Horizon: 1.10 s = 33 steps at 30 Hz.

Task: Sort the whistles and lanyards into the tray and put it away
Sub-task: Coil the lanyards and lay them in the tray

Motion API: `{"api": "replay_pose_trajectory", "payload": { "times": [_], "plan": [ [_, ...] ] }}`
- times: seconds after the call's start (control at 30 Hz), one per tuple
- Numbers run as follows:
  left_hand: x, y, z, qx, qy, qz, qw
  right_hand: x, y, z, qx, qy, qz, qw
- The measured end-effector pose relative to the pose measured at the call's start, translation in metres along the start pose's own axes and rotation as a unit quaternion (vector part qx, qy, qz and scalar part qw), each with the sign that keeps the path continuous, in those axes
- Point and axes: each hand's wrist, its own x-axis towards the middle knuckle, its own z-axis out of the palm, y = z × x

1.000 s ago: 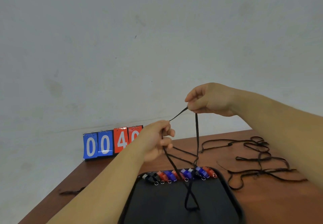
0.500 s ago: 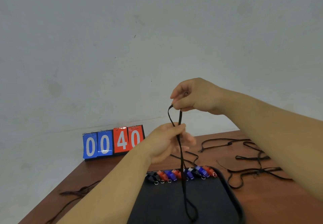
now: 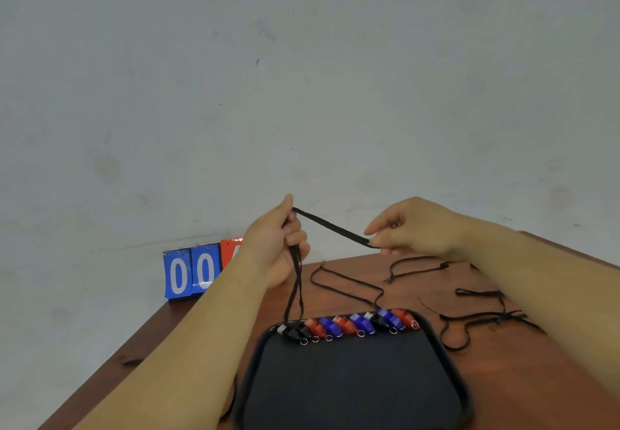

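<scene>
Holding one black lanyard [image 3: 332, 228] above the brown surface [image 3: 536, 379], stretched in a straight line between both hands.

- Left hand [image 3: 281, 245]: fingers curled round the lanyard, thumb pointing up. Several doubled strands hang from the fist toward the far left corner of the tray. Whether they touch it cannot be told.
- Right hand [image 3: 412, 228]: pinching the other end of the lanyard between thumb and forefinger, remaining fingers loosely curled.
- Tray [image 3: 451, 366]: black, rounded corners, lying on the surface below and between the forearms.
- Whistles [image 3: 352, 324]: one row along the tray's far edge, inside the rim, in black, red and blue. They sit side by side and touching, with metal rings facing the person.
- Loose lanyards [image 3: 486, 315]: black and tangled, on the surface to the right of the tray, outside it. A further loop [image 3: 345, 285] lies just beyond the tray's far edge.
- Score cards [image 3: 191, 275]: upright at the far left corner of the surface. Two blue cards show 0 and 0, and a red card is partly hidden behind the left hand.
- Wall [image 3: 302, 60]: pale grey and marked, behind the surface.
</scene>
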Motion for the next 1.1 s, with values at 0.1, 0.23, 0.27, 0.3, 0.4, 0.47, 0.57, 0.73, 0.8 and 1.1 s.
{"api": "replay_pose_trajectory", "payload": {
  "times": [0.1, 0.23, 0.27, 0.3, 0.4, 0.47, 0.57, 0.73, 0.8, 1.1],
  "plan": [
    [0.001, 0.004, 0.002, -0.071, 0.021, 0.014, 0.997, 0.003, 0.013, 0.019, 0.005, -0.031, 0.025, 0.999],
    [0.002, 0.007, 0.005, -0.147, 0.026, 0.025, 0.988, 0.004, 0.021, 0.047, 0.146, -0.084, 0.06, 0.984],
    [0.002, 0.008, 0.005, -0.166, 0.026, 0.028, 0.985, 0.005, 0.022, 0.053, 0.235, -0.103, 0.074, 0.964],
    [0.003, 0.01, 0.004, -0.181, 0.027, 0.032, 0.983, 0.005, 0.021, 0.057, 0.307, -0.116, 0.085, 0.941],
    [0.003, 0.015, 0.003, -0.201, 0.03, 0.044, 0.978, 0.008, 0.019, 0.065, 0.351, -0.12, 0.087, 0.925],
    [0.003, 0.016, 0.002, -0.208, 0.03, 0.048, 0.977, 0.011, 0.017, 0.07, 0.303, -0.108, 0.091, 0.942],
    [0.004, 0.015, 0.001, -0.217, 0.017, 0.046, 0.975, 0.014, 0.017, 0.079, 0.245, -0.099, 0.089, 0.96],
    [0.003, 0.014, -0.001, -0.219, 0.004, 0.048, 0.974, 0.02, 0.021, 0.094, 0.185, -0.078, 0.046, 0.979],
    [0.002, 0.016, -0.003, -0.225, 0.004, 0.051, 0.973, 0.021, 0.021, 0.099, 0.217, -0.075, 0.046, 0.972],
    [0.003, 0.018, -0.007, -0.235, 0.016, 0.066, 0.97, 0.017, 0.018, 0.112, 0.395, -0.129, 0.09, 0.905]
  ]
}}
